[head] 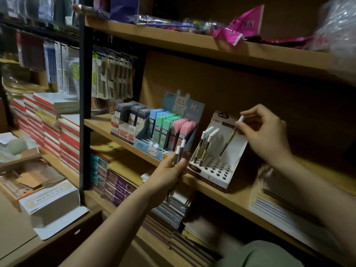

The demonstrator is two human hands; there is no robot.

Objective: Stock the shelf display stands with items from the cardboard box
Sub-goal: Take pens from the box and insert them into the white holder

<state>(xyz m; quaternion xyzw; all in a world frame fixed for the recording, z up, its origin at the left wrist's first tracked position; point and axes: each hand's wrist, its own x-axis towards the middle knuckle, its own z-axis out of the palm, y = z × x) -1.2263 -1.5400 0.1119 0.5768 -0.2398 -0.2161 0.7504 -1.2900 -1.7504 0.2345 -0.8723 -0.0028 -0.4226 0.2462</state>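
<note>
The long wooden shelf unit (221, 191) with its dark metal upright fills most of what I see, its right end cut off by the frame edge and its lowest tier half lost in shadow. To the left, stacks of red-and-white notebooks (48, 130) rise in blurred piles, and below them sits an open brown cardboard box (28, 182) with a white printed carton (52, 201) lying across it — what lies deeper in the box is too dim to make out. On the middle board stands the pale blue bunny-printed display tray (169, 130) of pastel lead cases, with a grey-and-white tray of dark lead cases (129, 120) touching its left side. Just right of the blue one is the white cardboard pen stand (217, 157) with rows of round holes, most of them unfilled; a small cluster of white-capped pens (207, 143) stands tilted in its rear left holes. My right hand (264, 135) pinches one olive-barrelled white-capped pen (232, 135) near its top, the tip down over the stand's holes — whether it is seated I cannot tell. My left hand (169, 174) is curled round a small bundle of white-capped pens (180, 153) held upright in front of the shelf edge; their lower ends are hidden by my palm.
</note>
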